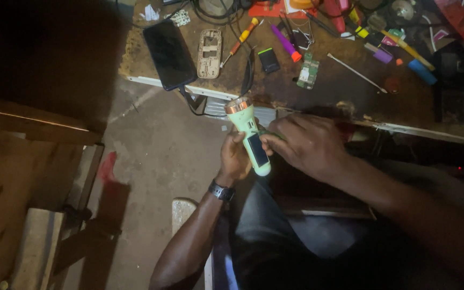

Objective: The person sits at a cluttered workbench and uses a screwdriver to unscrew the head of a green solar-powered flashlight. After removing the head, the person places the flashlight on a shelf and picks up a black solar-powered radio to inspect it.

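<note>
Fingers: those of the left hand (236, 158) curl around the lower body of a pale green torch (251, 137), gripping it from the left side; those of the right hand (302, 142) bend down onto the torch's right edge, fingertips (267, 140) pressed beside its dark panel.
Torch: held in mid-air below the workbench edge, above the person's lap, tilted with its copper-ringed head up and to the left.
Dark panel: a small rectangular inset on the torch's handle, facing the camera.
Left wrist: wears a dark watch (221, 190).
Workbench (339, 86): brown, worn, well lit, beyond the hands.
Black phone (169, 53): lies on the bench's left end, its lower corner over the edge.
Phone frame (209, 52): beige, just beside the black phone.
Screwdrivers: one yellow-and-red (240, 40), one purple with an orange tip (285, 43), well apart from the hands.
Circuit board (308, 71): green, near the bench's middle.
Floor (162, 150): grey concrete at left, beside wooden planks (28, 161).
</note>
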